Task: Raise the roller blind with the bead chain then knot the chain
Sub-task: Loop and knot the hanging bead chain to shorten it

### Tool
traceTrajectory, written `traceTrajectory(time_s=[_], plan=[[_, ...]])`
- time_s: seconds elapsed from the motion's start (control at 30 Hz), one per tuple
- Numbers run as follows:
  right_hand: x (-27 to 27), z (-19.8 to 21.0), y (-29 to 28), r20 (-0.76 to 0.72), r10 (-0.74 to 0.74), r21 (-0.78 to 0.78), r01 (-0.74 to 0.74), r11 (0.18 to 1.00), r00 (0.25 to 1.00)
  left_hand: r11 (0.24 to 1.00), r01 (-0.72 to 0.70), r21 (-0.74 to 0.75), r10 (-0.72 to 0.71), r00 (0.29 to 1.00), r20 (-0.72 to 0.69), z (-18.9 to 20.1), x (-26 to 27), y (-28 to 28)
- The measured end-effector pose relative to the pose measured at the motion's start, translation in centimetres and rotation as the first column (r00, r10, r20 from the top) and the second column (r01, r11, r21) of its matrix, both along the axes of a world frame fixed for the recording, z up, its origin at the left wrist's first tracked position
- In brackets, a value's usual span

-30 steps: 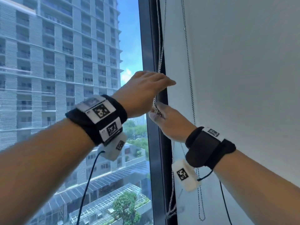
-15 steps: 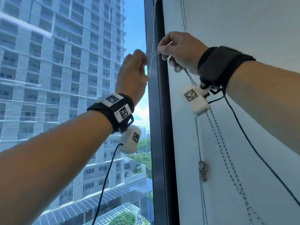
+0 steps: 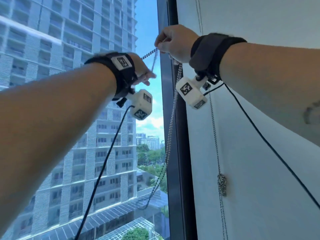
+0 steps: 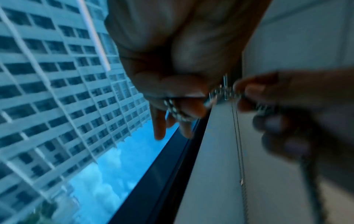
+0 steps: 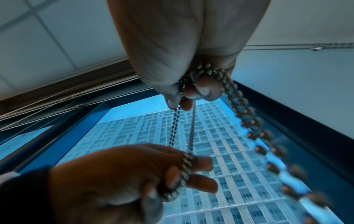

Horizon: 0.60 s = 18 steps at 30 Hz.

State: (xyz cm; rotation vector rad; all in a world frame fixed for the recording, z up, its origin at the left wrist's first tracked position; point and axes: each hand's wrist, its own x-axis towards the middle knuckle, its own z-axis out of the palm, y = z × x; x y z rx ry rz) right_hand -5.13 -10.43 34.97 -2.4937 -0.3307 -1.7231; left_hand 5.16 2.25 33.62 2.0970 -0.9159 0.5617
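Observation:
The silver bead chain runs in a short doubled stretch between my two raised hands, in front of the dark window frame. My right hand is the higher one and pinches the chain in curled fingers. A long doubled length hangs down from that fist. My left hand is lower and to the left, with the chain wrapped over its curled fingers. In the left wrist view, the chain lies across my left fingertips and my right hand is blurred. The roller blind itself is not in view.
The dark window frame stands upright in the middle, with glass and tower blocks to its left. On the white surface to the right hangs a second thin chain with a knotted clump. Black cables trail from both wrist cameras.
Both hands rose from mid-frame to high on the chain. Over the last half second my left hand dropped down and left, lengthening the stretch between the hands, and the hanging length swung left before the frame.

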Motion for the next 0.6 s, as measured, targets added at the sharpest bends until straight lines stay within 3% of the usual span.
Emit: traceTrajectory(time_s=[0.03,0.07,0.13,0.23,0.3,0.37,0.53,0.6], plan=[[0.3,-0.2,-0.8,-0.003,0.033,0.041,-0.033,0.999,0.999,0.983,0.154,-0.102,-0.170,0.970,-0.173,0.2,-0.4,-0.2],[0.6,-0.5,-1.6,0.000,0.092,0.095,-0.092,0.991,0.996,0.959,0.235,-0.159,-0.270,0.929,-0.253,0.4,-0.7,-0.4],[1.4,-1.2,-3.1,0.040,0.193,0.194,-0.197,0.961,0.980,0.937,0.265,-0.229,-0.319,0.915,-0.248,0.2,-1.3,-1.1],[2.4,-2.2,-4.7,0.075,0.193,0.245,-0.206,0.947,0.978,0.877,0.364,-0.314,-0.453,0.844,-0.287,-0.6,-1.4,-2.0],[2.9,-2.6,-5.3,0.062,0.172,0.251,-0.182,0.951,0.983,0.875,0.397,-0.277,-0.472,0.828,-0.304,-1.1,-1.4,-2.4],[3.1,-2.7,-5.5,0.037,0.280,0.350,-0.275,0.895,0.959,0.873,0.415,-0.254,-0.481,0.817,-0.318,-1.4,-1.8,-2.9],[2.6,-3.4,-5.2,0.065,0.645,0.567,-0.560,0.604,0.761,0.900,0.338,-0.276,-0.394,0.901,-0.183,-2.0,-1.3,-4.8],[3.0,-4.2,-5.4,0.044,0.638,0.565,-0.546,0.619,0.769,0.903,0.275,-0.329,-0.315,0.946,-0.075,-2.8,-0.3,-5.8]])
